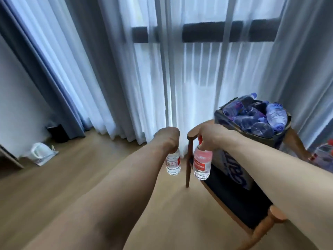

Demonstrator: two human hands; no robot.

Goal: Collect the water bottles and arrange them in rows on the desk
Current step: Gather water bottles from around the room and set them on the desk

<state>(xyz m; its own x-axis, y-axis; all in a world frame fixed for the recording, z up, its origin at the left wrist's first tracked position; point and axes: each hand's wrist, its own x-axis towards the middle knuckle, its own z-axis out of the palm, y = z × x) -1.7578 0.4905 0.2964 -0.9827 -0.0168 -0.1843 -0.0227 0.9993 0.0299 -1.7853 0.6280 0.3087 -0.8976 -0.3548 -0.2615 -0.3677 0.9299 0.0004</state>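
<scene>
Both arms reach forward over the wooden floor. My left hand (168, 139) grips the top of a small clear water bottle with a red label (173, 164), which hangs upright below the fist. My right hand (211, 137) holds a second clear bottle with a red label and red cap (202, 164) by its neck, also hanging upright. The two bottles are side by side, a little apart. No desk is in view.
A wooden chair (189, 159) with a dark seat stands at the right and carries a cardboard box (232, 163) full of blue-labelled bottles (275, 114). More red-capped bottles (324, 156) show at the right edge. Sheer curtains (162, 78) hang ahead. A white kettle (38, 153) sits on the floor, left.
</scene>
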